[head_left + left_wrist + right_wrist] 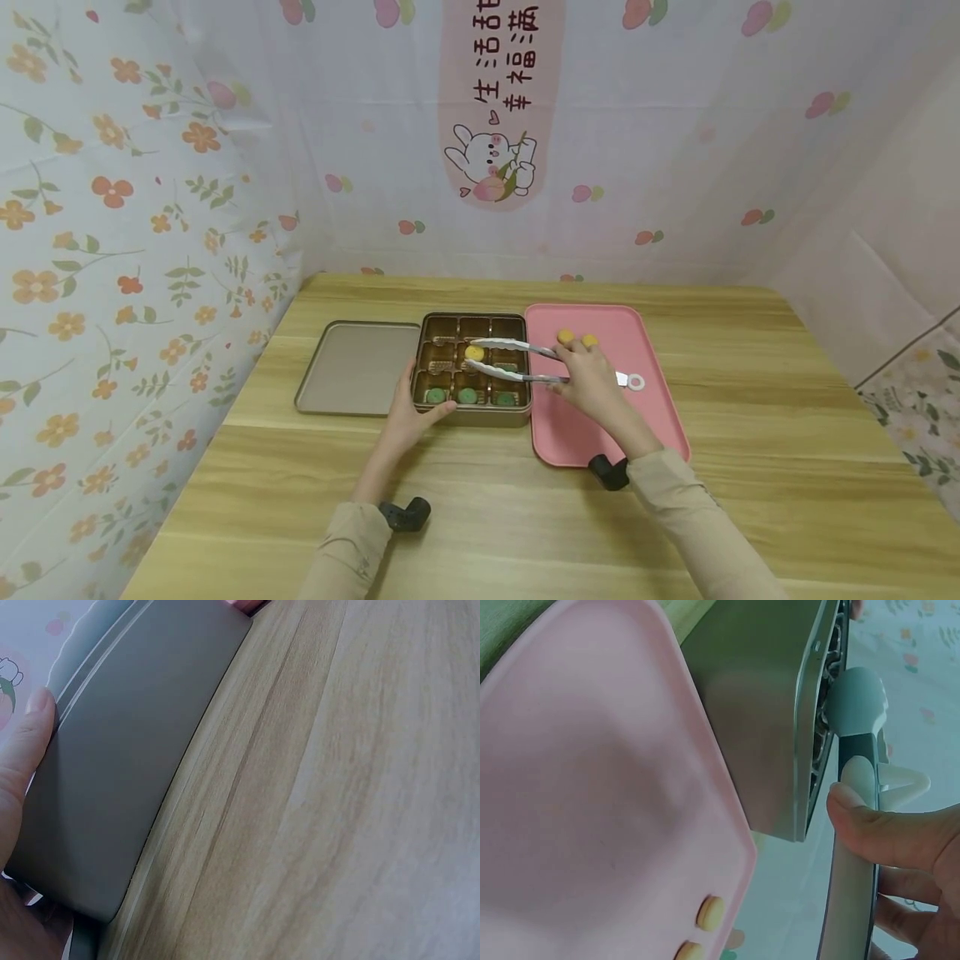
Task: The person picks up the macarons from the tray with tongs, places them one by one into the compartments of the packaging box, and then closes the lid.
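My right hand holds a pair of tongs with silver arms and pale tips. The tips reach into the divided tin box, on either side of a yellow macaron at its middle compartment. Green macarons sit in the front row, and more green shows beneath the tongs in the middle row's right compartment. My left hand holds the tin's front left corner, thumb along the front and fingers at the left side. In the left wrist view that thumb lies at the rim.
Against the tin's right side lies a pink tray with two yellow macarons near its far edge. The tongs' ring end hangs over this tray. A flat metal lid lies left of the tin on the wooden table.
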Demonstrator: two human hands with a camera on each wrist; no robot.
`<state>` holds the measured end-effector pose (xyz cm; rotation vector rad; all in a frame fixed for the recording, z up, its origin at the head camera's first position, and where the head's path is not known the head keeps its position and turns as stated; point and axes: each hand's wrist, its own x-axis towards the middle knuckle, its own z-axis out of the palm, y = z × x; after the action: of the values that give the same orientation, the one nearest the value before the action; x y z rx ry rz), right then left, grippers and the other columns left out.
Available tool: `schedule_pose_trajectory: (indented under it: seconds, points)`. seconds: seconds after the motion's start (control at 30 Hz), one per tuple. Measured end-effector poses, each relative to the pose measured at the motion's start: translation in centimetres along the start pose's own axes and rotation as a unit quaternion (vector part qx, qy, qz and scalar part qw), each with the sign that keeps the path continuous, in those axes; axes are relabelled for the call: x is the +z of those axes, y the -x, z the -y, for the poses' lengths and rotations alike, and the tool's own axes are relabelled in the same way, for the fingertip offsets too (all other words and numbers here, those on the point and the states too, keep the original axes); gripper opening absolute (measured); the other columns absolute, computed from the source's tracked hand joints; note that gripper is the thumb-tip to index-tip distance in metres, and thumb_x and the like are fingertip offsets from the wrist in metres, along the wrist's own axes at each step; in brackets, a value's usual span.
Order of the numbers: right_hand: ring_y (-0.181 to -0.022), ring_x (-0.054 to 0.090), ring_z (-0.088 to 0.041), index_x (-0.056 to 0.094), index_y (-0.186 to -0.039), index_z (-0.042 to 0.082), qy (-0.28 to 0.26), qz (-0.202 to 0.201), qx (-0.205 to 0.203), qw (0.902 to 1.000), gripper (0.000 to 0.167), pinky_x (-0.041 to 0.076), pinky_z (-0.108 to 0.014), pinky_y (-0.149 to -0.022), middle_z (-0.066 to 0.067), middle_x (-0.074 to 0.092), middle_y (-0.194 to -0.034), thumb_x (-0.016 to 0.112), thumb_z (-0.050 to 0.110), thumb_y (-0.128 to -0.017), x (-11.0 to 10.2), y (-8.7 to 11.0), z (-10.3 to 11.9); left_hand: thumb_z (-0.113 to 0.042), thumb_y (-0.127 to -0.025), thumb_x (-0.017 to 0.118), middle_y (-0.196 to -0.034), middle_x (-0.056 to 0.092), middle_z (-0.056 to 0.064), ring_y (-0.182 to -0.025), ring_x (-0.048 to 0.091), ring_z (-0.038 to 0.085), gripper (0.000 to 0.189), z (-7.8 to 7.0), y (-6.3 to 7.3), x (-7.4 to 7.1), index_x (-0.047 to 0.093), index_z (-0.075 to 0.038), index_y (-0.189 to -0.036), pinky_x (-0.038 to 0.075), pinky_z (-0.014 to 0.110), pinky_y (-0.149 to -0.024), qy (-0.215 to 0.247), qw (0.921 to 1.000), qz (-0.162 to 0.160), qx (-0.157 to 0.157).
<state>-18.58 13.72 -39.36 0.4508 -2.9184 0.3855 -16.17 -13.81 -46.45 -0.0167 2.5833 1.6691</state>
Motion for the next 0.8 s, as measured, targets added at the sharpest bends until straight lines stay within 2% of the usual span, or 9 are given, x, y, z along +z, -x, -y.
schedule_pose_trajectory:
  seconds: [0.3, 0.47, 0.63, 0.8]
  points:
    - [-0.092, 0.055, -0.041, 0.058, -0.116, 0.004, -0.012, 0.015, 0.015, 0.9997, 0.06, 0.05, -0.047, -0.069, -0.018, 0.057, -0.112, 0.082, 0.022, -0.065, -0.2, -0.1, -0.1, -0.039, -0.074, 0.073, -0.153, 0.006, 0.02, -0.139, 0.009, 0.041, 0.105, 0.1, -0.1, 0.1, 0.003, -0.01, -0.147, 0.015, 0.056, -0.111, -0.009, 1.0, 0.0, 0.003]
    - [-0.097, 0.053, -0.042, 0.052, -0.124, 0.001, -0.025, 0.007, 0.039, 0.9989, 0.069, 0.048, -0.049, -0.077, -0.02, 0.054, -0.118, 0.082, 0.023, -0.065, -0.5, 0.2, -0.6, -0.039, -0.075, 0.073, -0.153, 0.006, 0.019, -0.139, 0.01, 0.04, 0.105, 0.4, -0.1, 0.1, 0.002, -0.011, -0.147, 0.015, 0.056, -0.111, -0.004, 1.0, -0.002, 0.005]
    - [-0.102, 0.049, -0.045, 0.05, -0.126, 0.0, -0.07, 0.006, 0.081, 0.9942, 0.066, 0.045, -0.053, -0.08, -0.023, 0.049, -0.124, 0.079, 0.019, -0.07, -1.0, 0.6, -2.7, -0.04, -0.074, 0.073, -0.153, 0.006, 0.018, -0.139, 0.01, 0.04, 0.106, 0.5, -0.1, 0.1, 0.003, -0.012, -0.148, 0.016, 0.058, -0.11, -0.003, 1.0, 0.0, 0.005]
    - [-0.108, 0.043, -0.051, 0.042, -0.129, -0.008, -0.077, 0.016, 0.127, 0.9887, 0.071, 0.042, -0.06, -0.084, -0.029, 0.042, -0.127, 0.075, 0.022, -0.075, -1.7, 1.2, -5.9, -0.04, -0.073, 0.074, -0.153, 0.007, 0.019, -0.139, 0.01, 0.041, 0.107, 0.4, -0.1, 0.2, 0.003, -0.011, -0.148, 0.016, 0.058, -0.11, -0.001, 1.0, -0.002, 0.006]
